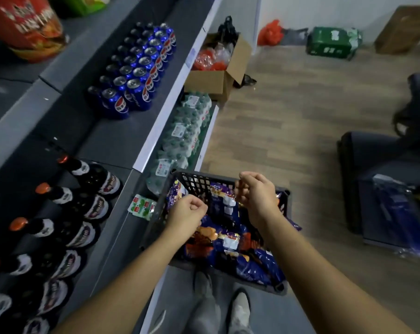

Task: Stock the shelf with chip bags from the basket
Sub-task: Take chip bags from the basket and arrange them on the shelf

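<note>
Wood-plank flooring underfoot, with a black basket set down on it, hard against the foot of grey shelving on the basket's left. Crammed with blue chip bags, heaped to the rim and drooping over the basket's right edge.

Left hand over the basket's left side, clenched into a fist, nothing seen inside it. Right hand above the basket's far right, fingers curled inward; cannot tell whether nipping a bag's top edge or holding nothing.

Probably light, air-puffed, crackly and slick, with brittle contents. Best pinched by the crimped top seam or cupped loosely round the middle, never squeezed.

Up and left of the basket: cola cans, dark bottles, a big red bag.
</note>
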The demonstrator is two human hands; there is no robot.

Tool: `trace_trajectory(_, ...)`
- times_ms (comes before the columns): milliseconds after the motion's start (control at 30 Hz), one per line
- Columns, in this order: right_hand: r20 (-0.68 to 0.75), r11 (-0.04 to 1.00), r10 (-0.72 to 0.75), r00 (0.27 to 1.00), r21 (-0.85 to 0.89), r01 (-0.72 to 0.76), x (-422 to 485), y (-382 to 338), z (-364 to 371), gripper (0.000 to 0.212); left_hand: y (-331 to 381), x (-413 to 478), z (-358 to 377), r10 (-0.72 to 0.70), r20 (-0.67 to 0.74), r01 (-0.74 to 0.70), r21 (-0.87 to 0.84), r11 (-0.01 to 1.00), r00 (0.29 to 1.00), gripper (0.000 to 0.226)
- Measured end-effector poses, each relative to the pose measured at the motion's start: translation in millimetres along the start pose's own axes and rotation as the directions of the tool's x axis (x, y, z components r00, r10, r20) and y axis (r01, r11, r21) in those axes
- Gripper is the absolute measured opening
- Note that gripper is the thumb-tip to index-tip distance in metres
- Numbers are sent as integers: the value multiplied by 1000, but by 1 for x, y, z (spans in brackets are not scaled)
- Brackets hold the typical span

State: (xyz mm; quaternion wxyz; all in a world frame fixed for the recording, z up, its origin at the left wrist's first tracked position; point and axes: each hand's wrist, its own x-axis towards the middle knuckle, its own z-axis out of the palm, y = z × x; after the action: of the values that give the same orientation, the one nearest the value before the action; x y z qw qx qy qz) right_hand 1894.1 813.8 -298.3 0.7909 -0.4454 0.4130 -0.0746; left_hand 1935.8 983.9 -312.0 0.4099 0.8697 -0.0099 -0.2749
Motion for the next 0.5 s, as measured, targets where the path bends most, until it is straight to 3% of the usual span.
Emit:
trace_trajectory(333, -217, 983, 159, 963, -54, -174, 98, 96, -26, 10, -68, 117, 44, -140, 141, 130, 72, 989, 980, 4)
trace_trajectory(433, -315, 979, 159, 936, -70, -190, 125, 119, -29, 7, -87, 151, 59, -158, 174, 142, 102, 985, 972, 24)
trace_trajectory(500, -349, 970, 156, 924, -122, -210, 138, 131, -33, 23, -97, 169, 71, -154, 220, 133, 108, 985, 963, 45)
